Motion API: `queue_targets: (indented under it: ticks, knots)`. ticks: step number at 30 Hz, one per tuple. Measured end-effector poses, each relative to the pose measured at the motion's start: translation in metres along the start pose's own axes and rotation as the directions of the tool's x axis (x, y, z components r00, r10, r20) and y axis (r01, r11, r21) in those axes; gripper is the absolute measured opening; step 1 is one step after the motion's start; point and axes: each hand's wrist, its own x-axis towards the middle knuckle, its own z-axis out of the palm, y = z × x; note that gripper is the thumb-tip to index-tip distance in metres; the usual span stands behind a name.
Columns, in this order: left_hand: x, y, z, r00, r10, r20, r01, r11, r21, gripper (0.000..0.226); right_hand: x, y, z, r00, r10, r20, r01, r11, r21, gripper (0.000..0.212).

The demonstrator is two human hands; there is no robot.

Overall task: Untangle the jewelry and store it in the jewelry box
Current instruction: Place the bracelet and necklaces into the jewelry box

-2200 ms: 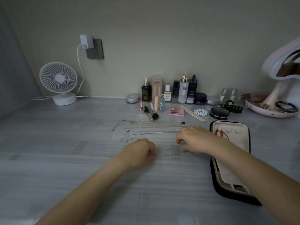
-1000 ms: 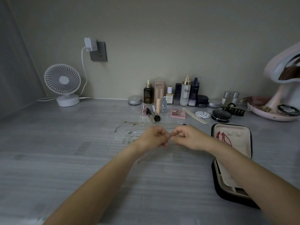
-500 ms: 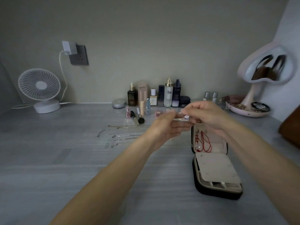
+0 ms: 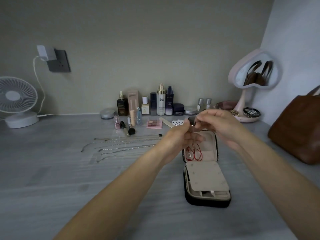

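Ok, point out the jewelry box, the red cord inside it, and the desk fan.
jewelry box point(image 4: 207, 202), head view, black front wall.
red cord point(image 4: 197, 154), head view, loop lying in the far half.
desk fan point(image 4: 15, 95), head view, middle of the grille.

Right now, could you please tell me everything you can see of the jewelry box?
The jewelry box is a small black zip-around case lying open on the grey table, right of the laid-out chains. Its lining looks beige and soft. The far half holds a red cord necklace; a beige flap covers most of the near half, with slotted compartments showing at its front edge. Neither hand touches it.
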Motion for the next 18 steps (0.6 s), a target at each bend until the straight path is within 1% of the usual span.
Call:
queue_targets:
  ticks: [5, 8, 10, 12, 14, 15, 17, 18]
  knots:
    - [-0.002, -0.004, 0.0, 1.0, 0.022, -0.004, -0.021, 0.991, 0.135, 0.028, -0.007, 0.012, -0.014, 0.993, 0.009, -0.117, -0.013, 1.0, -0.028, 0.024]
    - [-0.003, -0.002, -0.001, 0.998, 0.054, -0.027, -0.042, 0.944, 0.327, 0.014, -0.013, 0.023, -0.022, 0.984, 0.061, -0.169, -0.066, 0.997, -0.026, 0.02]
    - [-0.003, 0.0, -0.002, 0.995, 0.075, -0.073, -0.037, 0.906, 0.422, 0.014, -0.018, 0.029, -0.026, 0.977, 0.101, -0.189, -0.114, 0.992, -0.06, 0.018]
    - [-0.001, 0.002, -0.002, 0.992, 0.091, -0.093, -0.038, 0.888, 0.459, 0.019, -0.023, 0.036, -0.029, 0.974, 0.103, -0.202, -0.141, 0.972, -0.185, 0.017]
    - [0.001, 0.002, -0.002, 0.99, 0.095, -0.099, -0.037, 0.879, 0.475, 0.02, -0.026, 0.041, -0.028, 0.974, 0.065, -0.215, -0.134, 0.937, -0.322, 0.015]
    - [0.001, 0.003, -0.001, 0.99, 0.096, -0.1, -0.037, 0.878, 0.476, 0.019, -0.026, 0.041, -0.026, 0.976, 0.048, -0.212, -0.121, 0.931, -0.344, 0.012]
    - [0.002, 0.004, 0.002, 0.99, 0.104, -0.098, -0.045, 0.874, 0.483, 0.016, -0.026, 0.038, -0.021, 0.986, 0.02, -0.164, -0.073, 0.943, -0.325, 0.007]
    - [0.002, 0.004, 0.002, 0.989, 0.11, -0.095, -0.05, 0.872, 0.487, 0.016, -0.026, 0.036, -0.017, 0.992, 0.017, -0.122, -0.053, 0.955, -0.291, 0.012]
